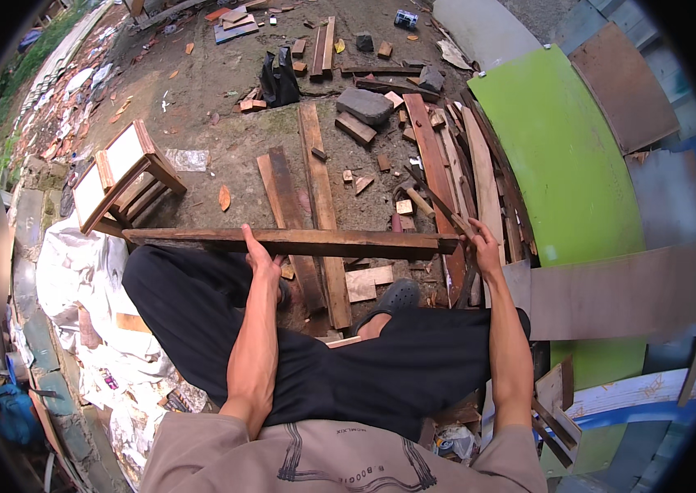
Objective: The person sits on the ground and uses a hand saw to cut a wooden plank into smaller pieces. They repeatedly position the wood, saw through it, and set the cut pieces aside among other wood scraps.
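Note:
A long dark wooden plank (348, 241) lies level across my lap, from above my left knee to the wood pile on the right. My left hand (259, 256) grips its near edge about the middle, thumb over the top. My right hand (483, 246) is closed at the plank's right end, fingers curled around the tip. A thin dark strip (438, 201) slants up and away from that end, and another dark narrow piece hangs just below the hand; whether the hand also holds either one I cannot tell. My legs in black trousers (200, 304) are below the plank.
Loose boards (319, 205) and offcuts lie on the dirt ahead. A small wooden stool (122, 177) stands at the left, a grey stone block (364, 104) further off. Green (561, 156) and brown (619, 292) panels lean at the right. White sheeting (68, 271) covers the left.

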The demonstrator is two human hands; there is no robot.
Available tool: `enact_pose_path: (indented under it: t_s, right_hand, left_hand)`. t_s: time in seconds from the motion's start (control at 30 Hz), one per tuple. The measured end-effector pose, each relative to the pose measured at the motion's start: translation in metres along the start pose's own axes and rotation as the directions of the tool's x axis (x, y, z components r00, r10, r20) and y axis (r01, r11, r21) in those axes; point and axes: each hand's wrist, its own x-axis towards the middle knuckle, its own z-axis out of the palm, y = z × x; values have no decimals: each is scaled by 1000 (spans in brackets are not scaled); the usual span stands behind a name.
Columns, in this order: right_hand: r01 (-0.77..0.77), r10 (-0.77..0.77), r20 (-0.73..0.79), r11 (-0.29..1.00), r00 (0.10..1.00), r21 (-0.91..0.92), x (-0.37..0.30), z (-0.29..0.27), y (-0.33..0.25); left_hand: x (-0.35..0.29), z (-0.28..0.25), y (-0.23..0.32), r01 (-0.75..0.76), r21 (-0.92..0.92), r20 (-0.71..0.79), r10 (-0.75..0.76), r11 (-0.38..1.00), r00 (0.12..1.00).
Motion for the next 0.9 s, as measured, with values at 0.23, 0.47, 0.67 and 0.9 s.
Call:
enact_pose_path:
  t_s: [0.23,0.47,0.67,0.9]
  right_hand:
    - [1,-22,-74,960,997,-281,7,-11,76]
    - [-220,122,-198,754,973,-619,7,25,66]
    - [-292,121,-294,692,948,-660,7,46,111]
    - [-463,279,-387,691,879,-555,1,62,131]
  left_hand:
    - [4,2,-3,-42,53,-30,44,998,999]
    - [9,-14,6,-73,25,-42,74,997,996]
    - [18,-18,4,-36,26,-20,37,999,999]
    - [25,-22,3,-29,17,-24,30,999,999]
